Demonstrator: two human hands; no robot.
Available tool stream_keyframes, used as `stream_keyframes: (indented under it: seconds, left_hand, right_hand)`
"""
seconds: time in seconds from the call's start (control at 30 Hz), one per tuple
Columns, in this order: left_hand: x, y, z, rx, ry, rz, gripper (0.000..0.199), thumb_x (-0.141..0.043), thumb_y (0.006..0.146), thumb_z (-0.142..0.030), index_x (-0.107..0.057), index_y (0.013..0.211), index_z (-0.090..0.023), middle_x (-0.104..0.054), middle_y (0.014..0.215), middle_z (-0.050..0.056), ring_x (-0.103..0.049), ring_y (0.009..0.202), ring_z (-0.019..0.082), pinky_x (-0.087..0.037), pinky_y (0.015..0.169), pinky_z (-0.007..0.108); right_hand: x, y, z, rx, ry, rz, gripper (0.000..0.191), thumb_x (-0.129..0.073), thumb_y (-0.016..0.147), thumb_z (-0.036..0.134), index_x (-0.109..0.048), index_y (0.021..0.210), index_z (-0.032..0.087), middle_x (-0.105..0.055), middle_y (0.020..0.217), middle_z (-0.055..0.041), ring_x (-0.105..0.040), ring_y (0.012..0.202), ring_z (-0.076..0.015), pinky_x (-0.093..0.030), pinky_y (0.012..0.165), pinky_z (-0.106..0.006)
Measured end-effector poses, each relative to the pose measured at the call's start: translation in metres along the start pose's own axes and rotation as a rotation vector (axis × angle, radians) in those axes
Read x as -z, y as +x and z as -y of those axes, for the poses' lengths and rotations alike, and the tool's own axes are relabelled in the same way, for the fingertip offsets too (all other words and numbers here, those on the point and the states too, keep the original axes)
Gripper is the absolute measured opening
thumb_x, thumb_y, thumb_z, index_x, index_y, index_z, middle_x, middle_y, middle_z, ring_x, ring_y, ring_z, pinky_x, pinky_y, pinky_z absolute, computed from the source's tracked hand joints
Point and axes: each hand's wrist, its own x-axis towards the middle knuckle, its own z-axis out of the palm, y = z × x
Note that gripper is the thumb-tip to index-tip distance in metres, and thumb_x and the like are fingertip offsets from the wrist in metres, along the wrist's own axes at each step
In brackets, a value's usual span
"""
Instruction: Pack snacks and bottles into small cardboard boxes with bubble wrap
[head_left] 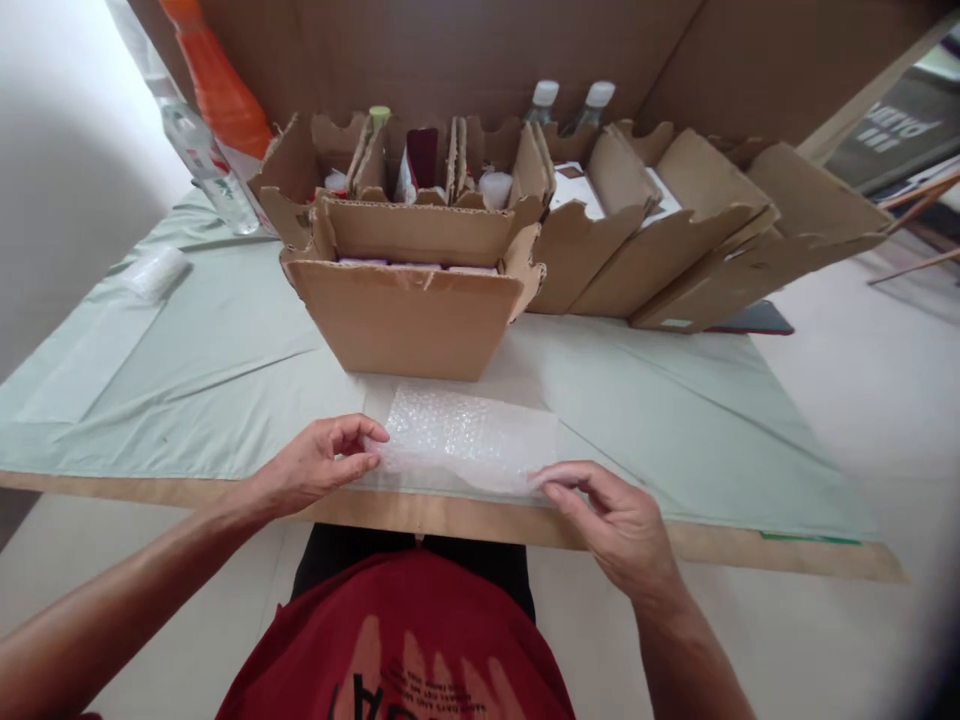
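A sheet of bubble wrap lies near the table's front edge, in front of a cardboard box. My left hand pinches its left end between thumb and fingers. At the near right corner, my right hand holds the sheet, its thumb and fingers closed on the edge. The near edge of the wrap is slightly raised between both hands. Tops of several small items show inside the box.
Several open cardboard boxes stand in a row behind. Bottles, one orange and one clear, stand at the back left. A roll of bubble wrap lies on the green cloth at the left.
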Motion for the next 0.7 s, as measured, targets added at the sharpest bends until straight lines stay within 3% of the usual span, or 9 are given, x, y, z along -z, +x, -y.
stream_keyframes:
  seconds: [0.13, 0.3, 0.43, 0.53, 0.7]
  left_hand:
    - [-0.014, 0.007, 0.002, -0.025, -0.046, -0.065, 0.026, -0.065, 0.086, -0.04, -0.067, 0.103, -0.021, -0.069, 0.076, 0.0, -0.067, 0.071, 0.016, -0.054, 0.067, 0.029]
    - [-0.024, 0.036, -0.01, -0.158, 0.072, -0.356, 0.033, -0.063, 0.086, -0.039, -0.068, 0.112, -0.019, -0.071, 0.084, 0.002, -0.067, 0.074, 0.017, -0.055, 0.068, 0.03]
    - [-0.029, 0.048, -0.004, -0.195, 0.305, -0.525, 0.05, -0.061, 0.086, -0.044, -0.061, 0.127, -0.017, -0.072, 0.106, 0.009, -0.067, 0.081, 0.019, -0.053, 0.063, 0.03]
    - [-0.025, 0.044, 0.006, -0.141, 0.436, -0.536, 0.051, -0.057, 0.088, -0.048, -0.061, 0.129, -0.017, -0.07, 0.115, 0.012, -0.067, 0.084, 0.022, -0.053, 0.064, 0.033]
    - [-0.026, 0.05, 0.01, -0.046, 0.733, -0.39, 0.036, -0.061, 0.087, -0.05, -0.071, 0.101, -0.018, -0.07, 0.107, 0.015, -0.067, 0.096, 0.034, -0.055, 0.086, 0.051]
  right_hand:
    - [-0.011, -0.003, -0.01, -0.108, 0.015, -0.071, 0.021, -0.069, 0.09, 0.041, -0.075, 0.087, 0.021, -0.075, 0.081, -0.0038, -0.071, 0.073, -0.02, -0.06, 0.07, -0.03]
    - [-0.016, 0.011, -0.02, -0.098, -0.117, -0.228, 0.022, -0.065, 0.091, 0.042, -0.072, 0.09, 0.021, -0.076, 0.087, -0.0055, -0.07, 0.077, -0.0211, -0.059, 0.077, -0.035]
    - [-0.014, 0.018, -0.042, -0.02, -0.397, -0.301, 0.038, -0.06, 0.094, 0.047, -0.068, 0.118, 0.019, -0.076, 0.109, -0.012, -0.069, 0.1, -0.0295, -0.053, 0.094, -0.048]
    - [-0.007, 0.02, -0.059, 0.011, -0.565, -0.313, 0.059, -0.056, 0.095, 0.054, -0.055, 0.142, 0.017, -0.067, 0.133, -0.0178, -0.061, 0.121, -0.0362, -0.047, 0.101, -0.056]
    - [-0.008, 0.025, -0.069, 0.034, -0.711, -0.186, 0.05, -0.05, 0.099, 0.056, -0.063, 0.131, 0.019, -0.059, 0.143, -0.0185, -0.049, 0.137, -0.0406, -0.042, 0.105, -0.061]
